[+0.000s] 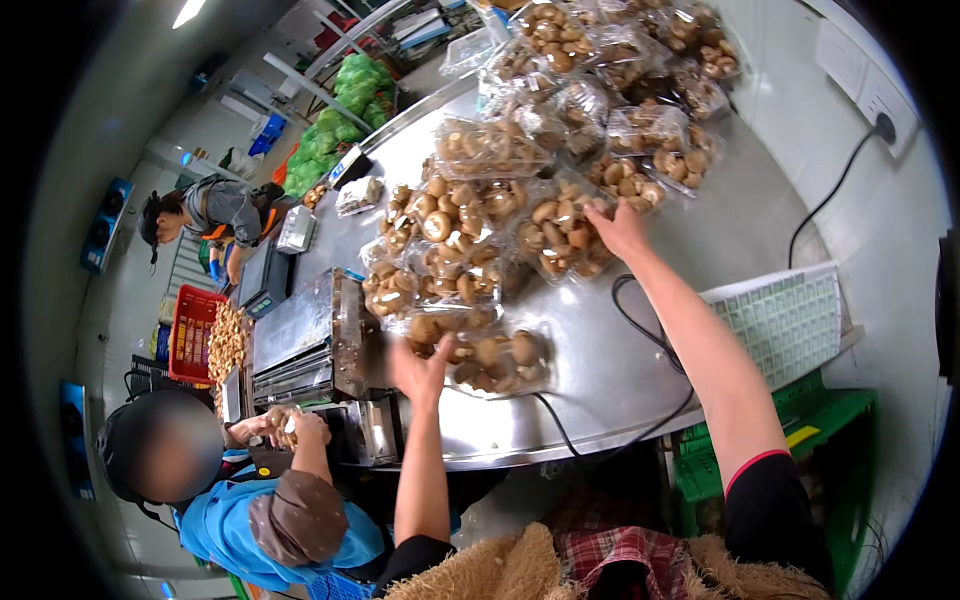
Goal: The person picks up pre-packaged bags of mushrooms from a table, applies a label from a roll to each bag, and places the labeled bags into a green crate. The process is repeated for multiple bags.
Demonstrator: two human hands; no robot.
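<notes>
1. My right hand reaches over the middle of the steel worktop, its fingers bent onto a clear pack of brown mushrooms; whether they pinch the film I cannot tell.
2. My left hand is spread, thumb apart from the fingers, at the left end of the nearest pack, which lies towards the worktop's near edge; contact is unclear.
3. Between my hands and to their left, a cluster of packs lies towards the worktop's left edge, beside a flat metal machine.
4. A heap of packs is piled at the worktop's far end, by the wall.
5. Progress, as I judge it: wrapping looks done for most packs within my reach, while those around my hands lie less closely gathered than the far heap. Loose mushrooms beside a red crate appear unpacked, and a co-worker in blue holds others.
</notes>
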